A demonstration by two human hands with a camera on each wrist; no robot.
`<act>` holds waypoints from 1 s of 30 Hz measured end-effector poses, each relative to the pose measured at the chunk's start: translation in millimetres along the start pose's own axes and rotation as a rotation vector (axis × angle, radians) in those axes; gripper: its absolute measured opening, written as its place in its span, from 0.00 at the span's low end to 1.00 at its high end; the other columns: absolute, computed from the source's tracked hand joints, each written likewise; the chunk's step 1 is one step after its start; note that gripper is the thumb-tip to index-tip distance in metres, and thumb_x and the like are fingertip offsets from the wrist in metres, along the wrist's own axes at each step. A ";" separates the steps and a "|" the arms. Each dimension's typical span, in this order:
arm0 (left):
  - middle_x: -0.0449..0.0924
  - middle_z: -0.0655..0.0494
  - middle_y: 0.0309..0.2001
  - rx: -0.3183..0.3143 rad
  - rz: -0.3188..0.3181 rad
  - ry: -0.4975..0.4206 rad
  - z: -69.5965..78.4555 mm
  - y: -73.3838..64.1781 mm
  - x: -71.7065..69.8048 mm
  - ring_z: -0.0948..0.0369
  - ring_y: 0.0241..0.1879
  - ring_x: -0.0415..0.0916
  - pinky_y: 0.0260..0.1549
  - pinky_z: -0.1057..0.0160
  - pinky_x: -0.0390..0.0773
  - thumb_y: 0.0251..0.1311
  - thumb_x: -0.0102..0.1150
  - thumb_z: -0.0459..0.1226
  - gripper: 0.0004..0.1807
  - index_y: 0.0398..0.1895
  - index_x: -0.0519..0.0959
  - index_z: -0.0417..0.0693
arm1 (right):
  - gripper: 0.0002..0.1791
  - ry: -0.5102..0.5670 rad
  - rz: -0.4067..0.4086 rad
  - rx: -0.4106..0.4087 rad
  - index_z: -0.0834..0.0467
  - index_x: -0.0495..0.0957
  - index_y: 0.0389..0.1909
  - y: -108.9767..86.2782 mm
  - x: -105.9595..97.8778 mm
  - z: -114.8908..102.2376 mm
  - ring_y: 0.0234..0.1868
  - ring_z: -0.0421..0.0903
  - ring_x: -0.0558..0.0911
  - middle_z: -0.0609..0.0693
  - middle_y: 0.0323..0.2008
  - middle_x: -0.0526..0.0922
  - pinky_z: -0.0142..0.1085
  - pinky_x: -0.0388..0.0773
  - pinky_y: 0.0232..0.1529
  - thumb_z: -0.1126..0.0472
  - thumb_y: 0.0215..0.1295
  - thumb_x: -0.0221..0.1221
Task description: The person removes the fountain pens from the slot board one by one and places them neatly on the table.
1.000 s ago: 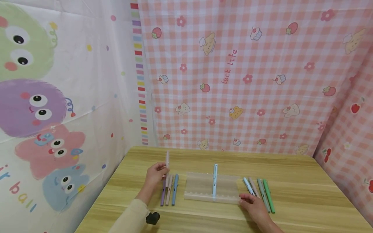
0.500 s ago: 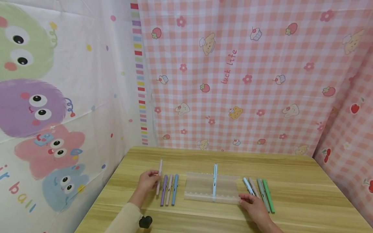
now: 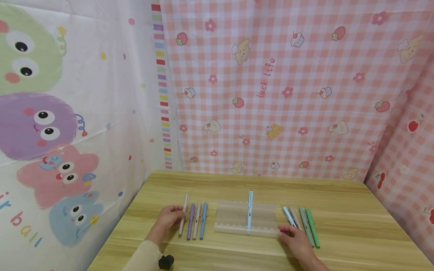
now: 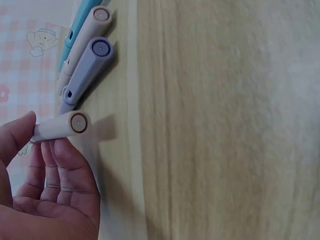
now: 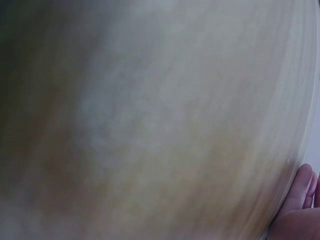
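In the head view my left hand (image 3: 171, 217) pinches a pale pink pen (image 3: 183, 215) between thumb and fingers. The pen slants, its lower end close over the table, left of a row of three pens: a purple pen (image 3: 190, 222), a dusty-pink pen (image 3: 196, 222) and a blue pen (image 3: 204, 221). The left wrist view shows the held pen (image 4: 57, 126) end-on, beside the purple one. My right hand (image 3: 295, 241) grips the right end of a clear plastic pen rest (image 3: 234, 229) with a notched front edge. One light-blue pen (image 3: 250, 210) lies across that rest.
Right of the rest, several pens lie on the wooden table (image 3: 257, 254): a light-blue one, a greyish-pink one, a grey-green pen (image 3: 306, 227) and a green pen (image 3: 313, 228). A pink checked cloth (image 3: 271, 113) hangs behind the table.
My left hand has carried the pale pink pen left and down, from above the row to its left side. The right hand and the clear rest have stayed put.
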State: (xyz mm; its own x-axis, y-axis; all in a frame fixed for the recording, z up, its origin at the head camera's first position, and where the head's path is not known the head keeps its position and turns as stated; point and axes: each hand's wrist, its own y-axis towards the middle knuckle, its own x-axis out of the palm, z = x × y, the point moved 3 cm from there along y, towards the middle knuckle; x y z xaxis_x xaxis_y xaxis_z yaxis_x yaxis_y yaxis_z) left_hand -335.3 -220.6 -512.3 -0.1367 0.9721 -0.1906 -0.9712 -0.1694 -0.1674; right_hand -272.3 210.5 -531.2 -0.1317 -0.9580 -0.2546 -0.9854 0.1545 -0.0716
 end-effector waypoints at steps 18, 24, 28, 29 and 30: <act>0.81 0.50 0.30 -0.061 -0.044 0.041 -3.3 -7.9 1.2 0.60 0.27 0.76 0.24 0.65 0.77 0.55 0.66 0.27 0.16 0.46 0.76 0.30 | 0.14 -0.011 -0.002 0.006 0.75 0.78 0.49 2.5 0.2 1.6 0.38 0.43 0.78 0.54 0.38 0.83 0.31 0.79 0.35 0.71 0.65 0.61; 0.80 0.50 0.28 -0.075 -0.043 0.049 -3.1 -8.1 2.8 0.61 0.26 0.76 0.23 0.66 0.77 0.54 0.66 0.27 0.14 0.43 0.76 0.31 | 0.13 -0.019 -0.002 0.012 0.75 0.78 0.48 2.6 0.5 1.7 0.37 0.42 0.78 0.54 0.38 0.83 0.31 0.78 0.35 0.71 0.65 0.61; 0.80 0.51 0.26 -0.081 -0.033 0.066 -0.8 -9.3 3.6 0.61 0.25 0.75 0.23 0.66 0.77 0.54 0.66 0.26 0.12 0.41 0.77 0.32 | 0.14 -0.018 -0.002 0.014 0.75 0.78 0.49 2.6 1.1 2.1 0.38 0.42 0.78 0.54 0.39 0.83 0.30 0.78 0.35 0.71 0.65 0.61; 0.79 0.51 0.26 -0.078 -0.030 0.077 -0.1 -9.7 3.8 0.61 0.24 0.75 0.22 0.66 0.77 0.54 0.66 0.26 0.12 0.41 0.77 0.31 | 0.14 -0.019 -0.004 0.010 0.75 0.78 0.49 2.5 1.1 1.9 0.38 0.43 0.78 0.54 0.39 0.83 0.30 0.78 0.35 0.71 0.65 0.61; 0.79 0.51 0.25 -0.077 -0.026 0.088 0.6 -10.2 4.0 0.61 0.24 0.75 0.22 0.66 0.77 0.53 0.66 0.26 0.12 0.40 0.77 0.31 | 0.14 -0.019 -0.005 0.009 0.75 0.78 0.49 2.4 1.2 1.9 0.38 0.43 0.78 0.54 0.39 0.83 0.30 0.78 0.35 0.71 0.65 0.60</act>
State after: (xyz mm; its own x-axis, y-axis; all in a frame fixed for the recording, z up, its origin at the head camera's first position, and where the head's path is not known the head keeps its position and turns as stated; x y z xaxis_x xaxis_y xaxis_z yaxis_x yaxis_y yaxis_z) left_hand -326.1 -214.9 -510.8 -0.0912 0.9589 -0.2687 -0.9559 -0.1599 -0.2462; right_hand -274.6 210.1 -533.5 -0.1250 -0.9541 -0.2723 -0.9849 0.1524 -0.0817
